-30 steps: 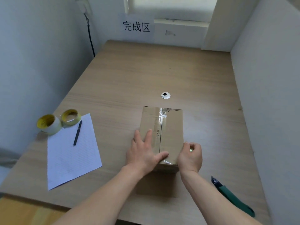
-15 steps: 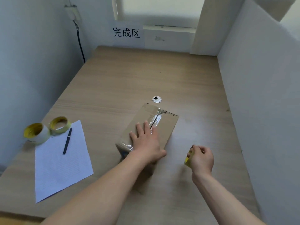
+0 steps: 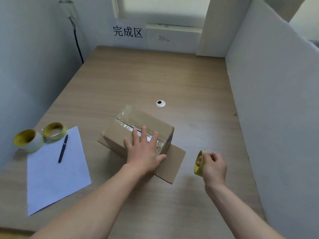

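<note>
A brown cardboard box [image 3: 120,133] lies in the middle of the wooden table [image 3: 155,75], its top seam covered by shiny clear tape. A loose flap [image 3: 172,161] sticks out flat on the table at its near right side. My left hand [image 3: 145,150] rests flat on the box top with fingers spread over the taped seam. My right hand [image 3: 213,167] is off to the right of the box, above the table, gripping a small yellow-cored tape roll [image 3: 198,163].
At the left lie a white sheet of paper [image 3: 51,178] with a dark pen [image 3: 63,148] on it, and two more tape rolls [image 3: 27,139] [image 3: 54,131]. A white cable grommet [image 3: 160,103] sits beyond the box. Grey partition walls [image 3: 276,118] close both sides.
The box has been turned counter-clockwise under my left hand, now lying diagonally with a flap showing. My right hand has left the box and moved right with the tape roll.
</note>
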The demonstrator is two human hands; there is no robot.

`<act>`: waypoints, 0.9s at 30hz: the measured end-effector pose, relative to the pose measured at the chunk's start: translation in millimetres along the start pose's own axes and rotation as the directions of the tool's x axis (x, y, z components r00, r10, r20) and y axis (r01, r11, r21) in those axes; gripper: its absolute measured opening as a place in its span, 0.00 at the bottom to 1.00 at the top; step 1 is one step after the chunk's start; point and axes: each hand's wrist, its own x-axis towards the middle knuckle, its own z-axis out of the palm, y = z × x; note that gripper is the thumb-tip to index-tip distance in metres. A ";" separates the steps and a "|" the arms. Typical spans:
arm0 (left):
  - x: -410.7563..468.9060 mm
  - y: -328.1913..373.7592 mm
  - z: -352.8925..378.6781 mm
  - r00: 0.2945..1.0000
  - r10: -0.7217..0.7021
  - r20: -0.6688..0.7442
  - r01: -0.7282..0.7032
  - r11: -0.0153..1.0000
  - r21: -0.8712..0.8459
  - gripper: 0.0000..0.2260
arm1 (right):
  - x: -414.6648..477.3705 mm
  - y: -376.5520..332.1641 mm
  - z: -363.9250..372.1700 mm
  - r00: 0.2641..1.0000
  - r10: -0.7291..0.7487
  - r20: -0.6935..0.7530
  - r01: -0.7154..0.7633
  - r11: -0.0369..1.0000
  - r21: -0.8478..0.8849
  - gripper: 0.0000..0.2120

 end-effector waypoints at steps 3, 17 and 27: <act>-4.0 -15.7 4.6 0.987 0.160 0.031 -0.162 0.984 0.071 0.33 | 0.5 1.5 -3.5 0.999 -0.028 0.039 0.029 0.999 -0.035 0.07; -55.2 -10.6 -5.5 0.922 0.220 -0.319 -0.387 0.579 -0.718 0.23 | -31.2 -10.9 -7.8 0.639 -0.023 0.769 0.392 0.870 -0.299 0.04; -94.2 10.5 8.1 0.990 -0.035 -0.134 -0.101 0.479 -0.872 0.05 | -47.9 -11.0 -0.8 0.526 0.073 0.848 0.433 0.834 -0.340 0.04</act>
